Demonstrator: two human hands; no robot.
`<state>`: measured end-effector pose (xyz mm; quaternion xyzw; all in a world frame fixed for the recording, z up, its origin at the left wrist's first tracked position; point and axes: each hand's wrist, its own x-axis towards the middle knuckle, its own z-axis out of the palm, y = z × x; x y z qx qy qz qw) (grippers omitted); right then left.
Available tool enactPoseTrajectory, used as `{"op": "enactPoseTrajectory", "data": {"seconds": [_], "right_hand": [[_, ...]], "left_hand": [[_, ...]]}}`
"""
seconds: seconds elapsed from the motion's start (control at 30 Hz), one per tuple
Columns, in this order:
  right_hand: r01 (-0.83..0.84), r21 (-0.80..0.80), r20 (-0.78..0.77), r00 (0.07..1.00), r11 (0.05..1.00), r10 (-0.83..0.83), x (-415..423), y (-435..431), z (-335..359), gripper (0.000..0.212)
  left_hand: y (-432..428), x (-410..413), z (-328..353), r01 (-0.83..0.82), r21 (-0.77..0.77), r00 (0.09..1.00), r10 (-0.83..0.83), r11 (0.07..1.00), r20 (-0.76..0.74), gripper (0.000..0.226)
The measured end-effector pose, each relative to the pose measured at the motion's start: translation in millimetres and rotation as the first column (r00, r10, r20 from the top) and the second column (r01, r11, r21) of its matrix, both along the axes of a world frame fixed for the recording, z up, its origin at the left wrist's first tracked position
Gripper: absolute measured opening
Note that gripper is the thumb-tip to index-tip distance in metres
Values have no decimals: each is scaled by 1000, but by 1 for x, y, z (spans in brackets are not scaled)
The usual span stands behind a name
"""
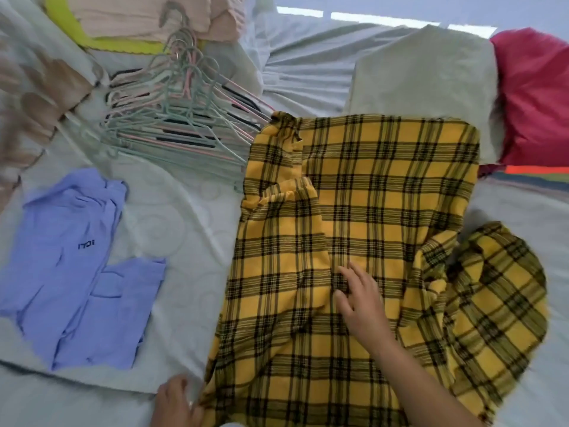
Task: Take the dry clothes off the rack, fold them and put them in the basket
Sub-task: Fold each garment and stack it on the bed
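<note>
A yellow and black plaid garment (363,192) lies spread out on the pale bed sheet (184,241), filling the middle and right of the head view. One part of it is bunched up at the right. My right hand (361,303) rests flat on the plaid cloth near its middle, fingers spread. My left hand (177,402) grips the garment's near left corner at the bottom edge. A folded lilac shirt (77,272) with small dark lettering lies flat to the left.
A heap of mint and pink plastic hangers (178,118) lies at the upper left. Behind it sits a peach garment (147,16) on a lime-green edge. A pale grey-green cloth (425,87) and a red cloth (535,100) lie at the upper right.
</note>
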<state>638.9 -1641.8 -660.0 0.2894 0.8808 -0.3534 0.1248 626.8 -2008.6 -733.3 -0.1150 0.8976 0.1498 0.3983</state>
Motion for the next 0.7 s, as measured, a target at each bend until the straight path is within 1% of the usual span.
{"op": "enactPoseTrajectory", "data": {"seconds": [0.03, 0.07, 0.1, 0.13, 0.17, 0.2, 0.23, 0.27, 0.3, 0.33, 0.37, 0.4, 0.43, 0.47, 0.5, 0.53, 0.57, 0.6, 0.63, 0.67, 0.7], "right_hand": [[115, 37, -32, 993, 993, -114, 17, 13, 1, 44], [227, 97, -56, 973, 969, -222, 37, 28, 0, 40], [332, 173, -79, 943, 927, -323, 56, 45, -1, 37], [433, 256, -87, 901, 864, -426, 76, 62, -1, 38], [531, 319, -85, 841, 785, -535, 94, 80, -1, 42], [632, 347, -69, 754, 693, -653, 111, 96, -1, 47], [735, 326, -31, 637, 595, -770, 125, 111, -2, 52], [831, 276, 36, 494, 483, -869, 135, 122, -1, 60], [909, 198, 119, 350, 367, -929, 143, 131, -1, 68], [965, 87, 179, 230, 248, -957, 148, 139, -2, 70], [989, -62, 210, 141, 131, -967, 150, 145, -3, 65], [977, -212, 225, 81, 33, -971, 148, 150, 0, 57], [942, -334, 227, 62, -18, -972, 144, 153, 5, 48], [908, -418, 207, 80, -14, -975, 138, 153, 12, 39], [867, -497, 178, 140, 33, -974, 129, 151, 21, 30], [804, -585, 145, 237, 110, -961, 118, 145, 34, 24], [725, -661, 124, 357, 191, -926, 104, 133, 47, 23], [643, -716, 118, 497, 273, -860, 90, 117, 62, 24], [557, -748, 116, 644, 360, -756, 77, 95, 76, 26], [468, -753, 111, 783, 463, -612, 66, 73, 87, 25], [347, -735, 105, 907, 582, -407, 56, 51, 95, 25]], "left_hand": [[17, -2, 11, 54, -15, 991, -55, 998, -119, 87], [36, -3, 25, 151, -21, 962, -152, 988, -225, 73], [63, -6, 43, 250, -13, 896, -236, 968, -376, 66], [93, -9, 68, 403, 103, 848, -329, 910, -415, 69], [125, -8, 86, 536, 175, 791, -420, 826, -445, 72], [140, -6, 84, 622, 194, 731, -473, 759, -493, 69], [157, -8, 82, 657, 209, 722, -526, 724, -449, 61], [168, -11, 80, 576, 265, 801, -469, 773, -371, 54], [181, -11, 79, 566, 234, 810, -480, 791, -337, 51], [193, -13, 77, 547, 198, 826, -486, 813, -285, 49], [202, -14, 75, 535, 192, 833, -475, 823, -286, 46], [211, -14, 77, 502, 195, 850, -439, 843, -291, 43], [218, -14, 79, 489, 215, 852, -410, 845, -325, 37], [226, -13, 82, 470, 254, 870, -395, 845, -294, 30], [234, -11, 85, 420, 346, 903, -348, 839, -251, 22], [245, -8, 95, 319, 467, 948, -277, 825, -158, 19], [254, -7, 102, 182, 593, 979, -200, 784, -36, 26], [262, -7, 108, 12, 690, 992, -97, 724, 85, 37], [267, -10, 110, -170, 749, 980, 30, 640, 197, 48], [269, -15, 113, -354, 772, 934, 164, 528, 317, 58], [268, -21, 115, -509, 767, 860, 272, 391, 432, 65]]}}
